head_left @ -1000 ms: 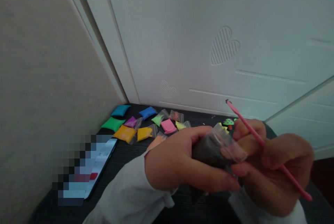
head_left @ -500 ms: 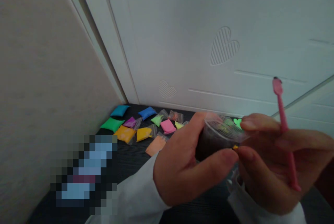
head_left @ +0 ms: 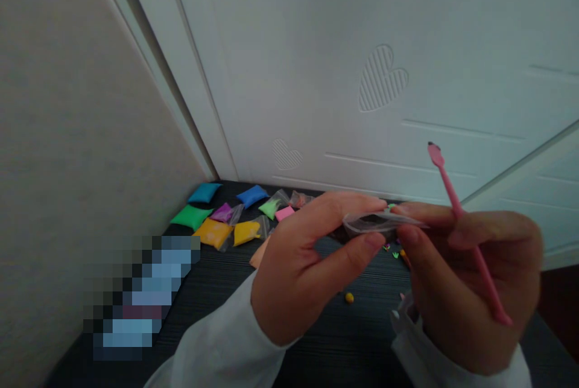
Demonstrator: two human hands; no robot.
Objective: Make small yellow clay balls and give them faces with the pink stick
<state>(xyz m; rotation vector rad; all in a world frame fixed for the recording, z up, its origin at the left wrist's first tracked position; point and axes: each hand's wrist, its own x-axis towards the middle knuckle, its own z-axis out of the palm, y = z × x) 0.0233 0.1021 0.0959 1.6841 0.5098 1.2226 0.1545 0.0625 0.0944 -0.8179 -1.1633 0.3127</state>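
A clear plastic bag (head_left: 362,223) with dark contents is held between my two hands above the table, and its mouth gapes slightly. My left hand (head_left: 301,270) grips its left side, thumb below and fingers above. My right hand (head_left: 479,285) pinches the right edge of the bag between thumb and forefinger. Slanting through the right hand's fingers is a pink modelling tool (head_left: 446,180), its flat end dark at the tip. A small yellow ball (head_left: 349,297) rests on the table beneath the bag. Tiny coloured pieces (head_left: 395,254) lie behind, partly hidden by my right hand.
On the dark table (head_left: 212,291), several clay packets lie at the back left, among them a green packet (head_left: 192,216), a blue packet (head_left: 252,195) and an orange packet (head_left: 213,232). A blurred-out object (head_left: 151,291) lies at left. A white panel (head_left: 289,74) rises behind.
The bag has tipped, so its mouth edge faces me instead of its broad side. The pink tool has swung left with my right hand. The yellow ball has come into view.
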